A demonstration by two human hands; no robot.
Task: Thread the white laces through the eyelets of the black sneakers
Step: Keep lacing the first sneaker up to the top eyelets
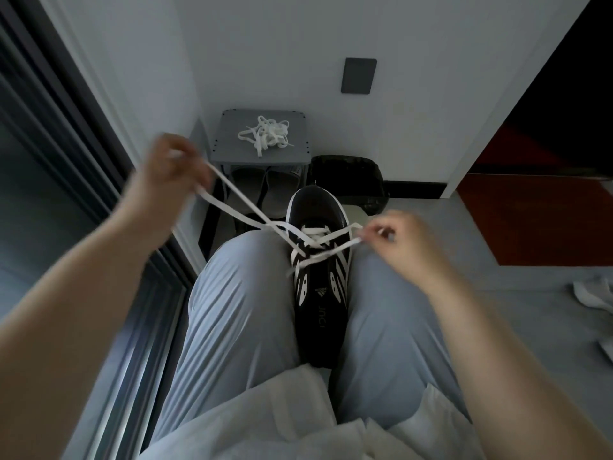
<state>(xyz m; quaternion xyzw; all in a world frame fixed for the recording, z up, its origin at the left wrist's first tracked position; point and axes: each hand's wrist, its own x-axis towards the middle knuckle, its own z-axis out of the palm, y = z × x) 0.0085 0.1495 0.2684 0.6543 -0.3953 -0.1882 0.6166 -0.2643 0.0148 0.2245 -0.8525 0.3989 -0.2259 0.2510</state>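
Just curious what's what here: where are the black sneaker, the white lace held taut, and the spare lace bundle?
black sneaker (320, 313), head view, just below its logo.
white lace (232, 211), head view, the taut left strand.
spare lace bundle (267, 136), head view, heap's middle.

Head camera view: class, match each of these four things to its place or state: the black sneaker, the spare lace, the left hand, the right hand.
Column A
1. black sneaker
2. spare lace
3. left hand
4. right hand

Column B
a. pinches an end of the threaded lace beside the shoe
b. lies bundled on the grey shelf
c. sits between the trouser legs
d. holds the threaded lace raised, away from the shoe

Pairs: 1-c, 2-b, 3-d, 4-a
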